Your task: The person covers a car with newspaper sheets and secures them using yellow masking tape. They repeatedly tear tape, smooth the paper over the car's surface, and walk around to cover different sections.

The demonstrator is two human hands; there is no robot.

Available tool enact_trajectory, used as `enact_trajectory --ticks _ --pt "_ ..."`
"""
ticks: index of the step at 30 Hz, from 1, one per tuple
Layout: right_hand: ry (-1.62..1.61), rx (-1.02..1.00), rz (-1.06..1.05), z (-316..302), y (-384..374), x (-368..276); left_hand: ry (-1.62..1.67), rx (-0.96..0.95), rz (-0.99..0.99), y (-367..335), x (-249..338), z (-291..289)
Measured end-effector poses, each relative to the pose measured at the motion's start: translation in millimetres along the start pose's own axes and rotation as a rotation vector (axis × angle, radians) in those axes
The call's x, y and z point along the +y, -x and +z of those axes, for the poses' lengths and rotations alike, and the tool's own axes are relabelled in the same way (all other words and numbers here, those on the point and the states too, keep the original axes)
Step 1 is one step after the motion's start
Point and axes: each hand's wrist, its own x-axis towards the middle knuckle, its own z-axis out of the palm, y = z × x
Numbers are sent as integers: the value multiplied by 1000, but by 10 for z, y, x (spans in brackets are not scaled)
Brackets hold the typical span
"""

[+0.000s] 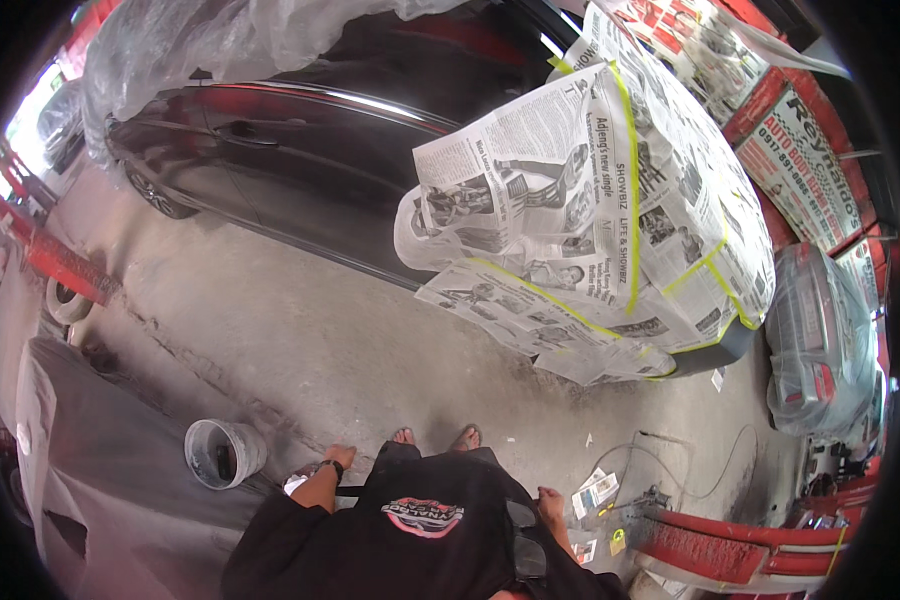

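My left hand [340, 457], with a dark band at the wrist, hangs beside my dark shirt. Its fingers are too small to read. To its left is a whitish bucket [257, 452] with a dark object inside. At my other side, my right hand [550, 500] is loosely curled; anything inside it is hidden. The nearest things to it are papers [595, 492] on the floor. Ahead stands a dark car [300, 175], its end at right covered with newspaper sheets [560, 200] edged in yellow-green tape [627, 190]. Clear plastic sheeting [160, 50] drapes its far left.
A plastic-covered surface [120, 450] fills the lower left. Red metal beams [700, 547] lie at lower right, near a thin hose or cable [715, 490] on the concrete floor [300, 320]. Another plastic-wrapped car [820, 340] stands at right. A tyre [67, 300] lies at left.
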Motion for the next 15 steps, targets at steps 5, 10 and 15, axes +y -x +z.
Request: enact_trajectory --ticks 5,10,15 --pt "18 -7 -18 -198 84 32 280 39 -29 -97 197 -134" --pt "129 -14 127 -403 217 -55 735 -33 -38 -401 852 -88" --pt "59 26 171 -324 129 250 916 -74 59 -433 1711 -912"
